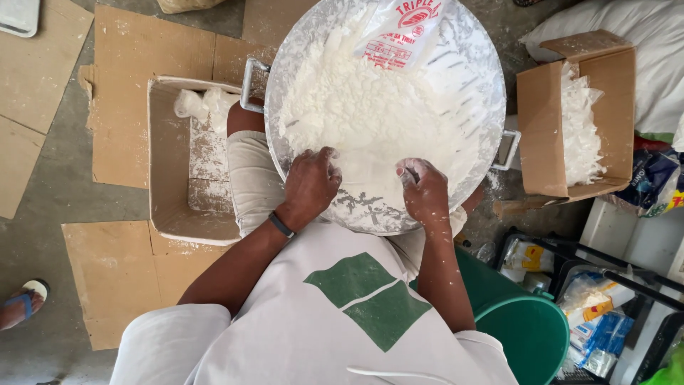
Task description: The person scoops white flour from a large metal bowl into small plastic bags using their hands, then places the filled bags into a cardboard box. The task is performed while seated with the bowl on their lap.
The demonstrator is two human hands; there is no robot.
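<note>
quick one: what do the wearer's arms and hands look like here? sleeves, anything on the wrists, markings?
Both arms are bare below short white sleeves. The left hand has a thin dark band at the wrist. The right hand has no band in view. White powder dusts both hands and speckles the right forearm. No gloves, no rings visible.

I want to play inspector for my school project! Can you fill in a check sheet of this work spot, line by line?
Surface: grey concrete floor under flat brown cardboard sheets.
Job's things: wide round metal basin on the lap, full of white flour; a clear printed plastic bag lies on it.
Clutter: open dusty cardboard box at left; second cardboard box of white plastic bags at right; green plastic bucket; crates of packets.
Grippers: left hand and right hand press into the flour, both dusted.
Cables: nothing seen.
Surroundings: another person's sandalled foot, far left.
</note>
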